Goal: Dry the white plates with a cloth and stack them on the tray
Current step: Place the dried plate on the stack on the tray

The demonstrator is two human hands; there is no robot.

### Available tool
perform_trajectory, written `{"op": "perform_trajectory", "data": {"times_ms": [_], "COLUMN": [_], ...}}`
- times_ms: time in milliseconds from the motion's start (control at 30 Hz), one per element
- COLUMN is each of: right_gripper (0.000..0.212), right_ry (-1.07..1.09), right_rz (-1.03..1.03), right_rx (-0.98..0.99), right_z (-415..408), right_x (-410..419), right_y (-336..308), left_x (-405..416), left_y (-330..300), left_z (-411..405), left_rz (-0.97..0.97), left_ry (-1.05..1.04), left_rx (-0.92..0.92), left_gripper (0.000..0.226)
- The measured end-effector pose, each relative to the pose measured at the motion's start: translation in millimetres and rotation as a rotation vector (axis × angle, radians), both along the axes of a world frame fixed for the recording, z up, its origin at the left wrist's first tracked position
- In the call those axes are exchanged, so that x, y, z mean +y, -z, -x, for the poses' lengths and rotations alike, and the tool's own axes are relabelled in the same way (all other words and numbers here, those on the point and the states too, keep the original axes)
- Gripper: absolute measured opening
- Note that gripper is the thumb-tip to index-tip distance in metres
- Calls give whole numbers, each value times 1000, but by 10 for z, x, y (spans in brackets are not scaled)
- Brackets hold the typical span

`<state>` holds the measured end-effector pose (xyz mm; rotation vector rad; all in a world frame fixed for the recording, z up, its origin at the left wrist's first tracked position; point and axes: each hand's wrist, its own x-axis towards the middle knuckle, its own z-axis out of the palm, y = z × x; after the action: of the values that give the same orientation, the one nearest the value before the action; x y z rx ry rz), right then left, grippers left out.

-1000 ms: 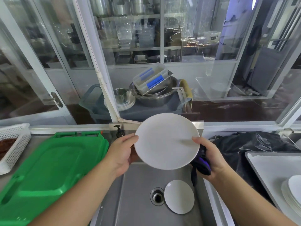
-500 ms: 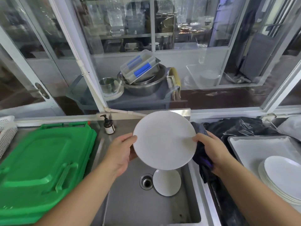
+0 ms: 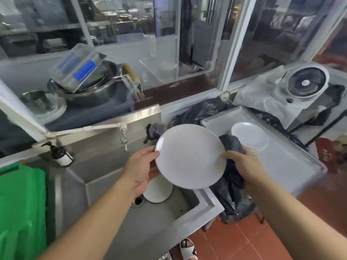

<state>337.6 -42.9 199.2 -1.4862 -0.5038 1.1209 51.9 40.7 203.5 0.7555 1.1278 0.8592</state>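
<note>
While a few dried plates (image 3: 249, 136) already sit stacked on the tray (image 3: 293, 162), my left hand (image 3: 139, 170) grips the white plate (image 3: 189, 156) above the sink (image 3: 120, 184), my right hand (image 3: 244, 166) pinches its rim with the dark cloth (image 3: 231, 147), and another plate (image 3: 157, 192) waits below.

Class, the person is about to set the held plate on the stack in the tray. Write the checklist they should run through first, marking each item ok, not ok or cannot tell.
1. Held white plate gripped at both edges, by left hand and right hand: ok.
2. Dark cloth in the right hand, against the plate's edge: ok.
3. Plate fully dry, back included: cannot tell; the back is hidden.
4. Metal tray in view to the right: ok.
5. Stack of white plates lies flat in the tray, top bare: ok.
6. Nothing left to dry: not ok; another white plate in the sink remains.
</note>
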Motion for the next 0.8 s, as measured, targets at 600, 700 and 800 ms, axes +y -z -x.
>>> {"op": "perform_trajectory", "data": {"times_ms": [600,700,800], "right_gripper": [44,48,47], "right_ry": [386,430,454], "right_rz": [-87,-121,-133], "right_rx": [33,24,16], "right_z": [-1730,-2238,-2759], "right_x": [-2081,-2409,-2748], "right_y": [38,-6,-50], "left_x": [-1047,-1339,-1634], "left_y": [-23,-82,-107], "left_z": [-2330,-2911,-3484], "left_rz": [-26,-6,24], "left_ry": [428,436,437], "left_rx": [10,3,-11], "left_gripper": [24,25,27]}}
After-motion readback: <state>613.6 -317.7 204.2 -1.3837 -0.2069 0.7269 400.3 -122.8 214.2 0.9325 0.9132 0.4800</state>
